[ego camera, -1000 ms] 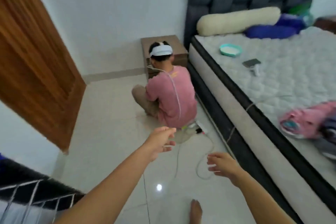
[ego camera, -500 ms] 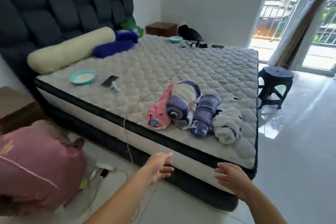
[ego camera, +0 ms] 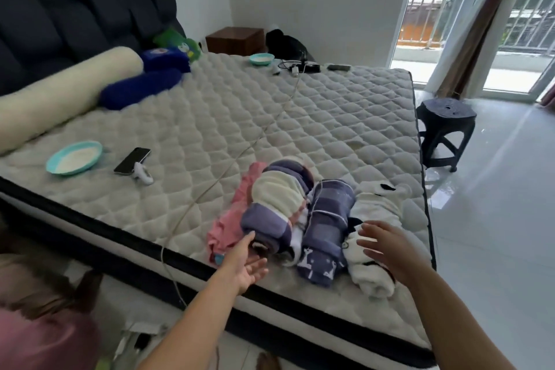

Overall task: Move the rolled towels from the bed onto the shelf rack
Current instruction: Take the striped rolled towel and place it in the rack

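Hands reached for rolled towels [ego camera: 303, 219] at near right edge of bed [ego camera: 210, 117]; nothing gripped yet.
Left hand [ego camera: 244, 264] open, palm up, at striped roll's near end; right hand [ego camera: 387, 249] spread over white roll; towels likely soft, light, prone to unrolling; best clasped around the middle; no legible writing.

home bedroom | quilted mattress [ego camera: 270, 117] — padded headboard [ego camera: 75, 0] — bolster [ego camera: 60, 93] | balcony door [ego camera: 516, 24]

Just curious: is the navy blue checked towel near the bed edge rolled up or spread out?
Rolled: the navy blue checked towel lies as a tight cylinder.
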Demonstrator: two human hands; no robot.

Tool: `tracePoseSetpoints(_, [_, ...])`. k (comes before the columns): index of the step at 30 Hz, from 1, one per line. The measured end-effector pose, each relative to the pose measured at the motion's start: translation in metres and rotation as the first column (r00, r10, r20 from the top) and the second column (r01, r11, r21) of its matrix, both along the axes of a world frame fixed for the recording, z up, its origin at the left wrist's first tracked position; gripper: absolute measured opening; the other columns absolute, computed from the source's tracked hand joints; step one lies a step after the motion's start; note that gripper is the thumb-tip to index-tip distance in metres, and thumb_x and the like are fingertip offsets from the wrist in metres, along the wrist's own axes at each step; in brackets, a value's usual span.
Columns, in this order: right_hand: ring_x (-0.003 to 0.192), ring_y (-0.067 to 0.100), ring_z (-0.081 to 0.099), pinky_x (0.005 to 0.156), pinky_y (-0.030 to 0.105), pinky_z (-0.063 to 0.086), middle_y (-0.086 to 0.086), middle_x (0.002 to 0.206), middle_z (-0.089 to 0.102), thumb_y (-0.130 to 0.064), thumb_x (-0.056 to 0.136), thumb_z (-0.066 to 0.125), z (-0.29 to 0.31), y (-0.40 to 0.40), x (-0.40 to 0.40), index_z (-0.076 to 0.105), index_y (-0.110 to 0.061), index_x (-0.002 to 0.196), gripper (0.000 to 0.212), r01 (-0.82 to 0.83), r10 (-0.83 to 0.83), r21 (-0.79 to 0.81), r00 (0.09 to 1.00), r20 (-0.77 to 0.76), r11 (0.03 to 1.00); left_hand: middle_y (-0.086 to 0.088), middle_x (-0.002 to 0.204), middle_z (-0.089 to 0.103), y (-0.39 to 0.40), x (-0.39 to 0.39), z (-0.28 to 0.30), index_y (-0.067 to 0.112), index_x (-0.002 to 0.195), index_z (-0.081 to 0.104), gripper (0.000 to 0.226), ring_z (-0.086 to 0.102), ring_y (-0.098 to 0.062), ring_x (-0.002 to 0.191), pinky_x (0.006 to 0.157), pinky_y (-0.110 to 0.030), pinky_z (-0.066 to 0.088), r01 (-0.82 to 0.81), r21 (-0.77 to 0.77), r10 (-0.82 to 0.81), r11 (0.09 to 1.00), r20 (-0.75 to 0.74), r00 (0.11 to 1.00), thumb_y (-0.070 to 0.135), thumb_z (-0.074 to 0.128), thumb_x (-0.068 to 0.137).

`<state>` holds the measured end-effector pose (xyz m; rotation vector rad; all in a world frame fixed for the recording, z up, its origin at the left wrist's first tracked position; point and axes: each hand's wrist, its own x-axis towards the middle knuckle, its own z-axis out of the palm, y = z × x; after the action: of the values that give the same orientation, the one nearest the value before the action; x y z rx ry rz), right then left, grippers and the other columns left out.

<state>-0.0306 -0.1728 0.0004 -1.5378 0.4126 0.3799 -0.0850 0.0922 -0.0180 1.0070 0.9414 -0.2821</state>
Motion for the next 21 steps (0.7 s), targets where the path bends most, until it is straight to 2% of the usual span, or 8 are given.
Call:
tracePoseSetpoints(6, [0.069,0.019,0.053,0.06,0.028,0.04,0.008,0.084,0.055,-0.011,0.095,0.05,-0.015,0.047,0.089,0.056,-0.007,0.102,0.01,-0.055,0.055,-0.007,0.997,-0.054,0.998,-0.017,0.11,0.056,0.027,0.062,-0.024,0.012,0.121,0.048,0.059,0.052,-0.039,0.117,0.098,-0.056,0.044,-0.056,-0.185,0.039,0.981,-0.096,0.995,0.057,0.057,0.084])
tracePoseSetpoints(9, [0.066,0.016,0.049,0.057,0.027,0.038,0.005,0.076,0.052,-0.009,0.096,0.048,-0.017,0.07,0.128,0.058,-0.011,0.093,0.01,-0.062,0.059,-0.039,0.996,-0.073,0.997,-0.019,0.123,0.049,0.035,0.077,-0.032,0.01,0.13,0.043,0.072,0.051,-0.041,0.114,0.096,-0.057,0.043,-0.081,-0.243,0.036,0.967,-0.185,0.982,0.06,0.057,0.081])
tracePoseSetpoints(12, [0.063,0.018,0.047,0.058,0.031,0.037,0.009,0.072,0.055,-0.018,0.091,0.057,-0.024,0.097,0.164,0.063,0.0,0.108,0.024,-0.131,0.127,-0.069,0.99,-0.059,0.989,-0.022,0.125,0.054,0.043,0.084,-0.043,0.003,0.129,0.046,0.078,0.056,-0.042,0.107,0.097,-0.057,0.043,-0.094,-0.275,0.031,0.957,-0.224,0.974,0.058,0.062,0.077])
tracePoseSetpoints(14, [0.074,0.021,0.054,0.067,0.034,0.043,0.016,0.093,0.065,-0.027,0.088,0.062,-0.03,0.114,0.188,0.06,-0.002,0.112,0.035,-0.175,0.171,-0.122,0.984,-0.043,0.977,-0.023,0.132,0.054,0.044,0.085,-0.039,0.0,0.129,0.049,0.077,0.058,-0.041,0.107,0.09,-0.056,0.049,-0.082,-0.257,0.016,0.963,-0.251,0.968,0.057,0.062,0.079])
tracePoseSetpoints(16, [0.092,0.026,0.056,0.08,0.036,0.047,0.017,0.115,0.06,-0.032,0.088,0.061,-0.03,0.131,0.21,0.049,-0.004,0.127,0.05,-0.191,0.189,-0.191,0.982,-0.03,0.963,-0.023,0.132,0.056,0.047,0.085,-0.042,0.0,0.129,0.052,0.075,0.061,-0.039,0.102,0.074,-0.051,0.055,-0.054,-0.22,0.0,0.974,-0.242,0.97,0.057,0.061,0.081])
tracePoseSetpoints(18, [0.112,0.032,0.054,0.092,0.039,0.044,0.017,0.129,0.052,-0.036,0.087,0.062,-0.031,0.143,0.227,0.038,-0.006,0.138,0.064,-0.204,0.212,-0.294,0.977,-0.004,0.934,-0.021,0.126,0.06,0.049,0.085,-0.043,0.003,0.125,0.055,0.071,0.064,-0.037,0.103,0.07,-0.049,0.057,-0.028,-0.212,-0.025,0.977,-0.247,0.969,0.059,0.06,0.081])
tracePoseSetpoints(19, [0.117,0.034,0.052,0.095,0.041,0.043,0.018,0.133,0.051,-0.037,0.086,0.063,-0.033,0.146,0.234,0.038,-0.006,0.139,0.066,-0.221,0.235,-0.325,0.972,0.005,0.919,-0.02,0.121,0.062,0.05,0.086,-0.044,0.004,0.121,0.057,0.068,0.065,-0.037,0.1,0.071,-0.048,0.058,-0.018,-0.203,-0.034,0.979,-0.249,0.968,0.058,0.06,0.081])
tracePoseSetpoints(21, [0.114,0.031,0.053,0.091,0.039,0.045,0.016,0.128,0.054,-0.035,0.085,0.066,-0.039,0.15,0.242,0.042,-0.005,0.136,0.064,-0.285,0.305,-0.354,0.952,0.001,0.891,-0.018,0.106,0.064,0.049,0.089,-0.044,0.004,0.108,0.06,0.058,0.067,-0.034,0.086,0.07,-0.048,0.058,-0.024,-0.163,-0.021,0.986,-0.267,0.964,0.056,0.06,0.082])
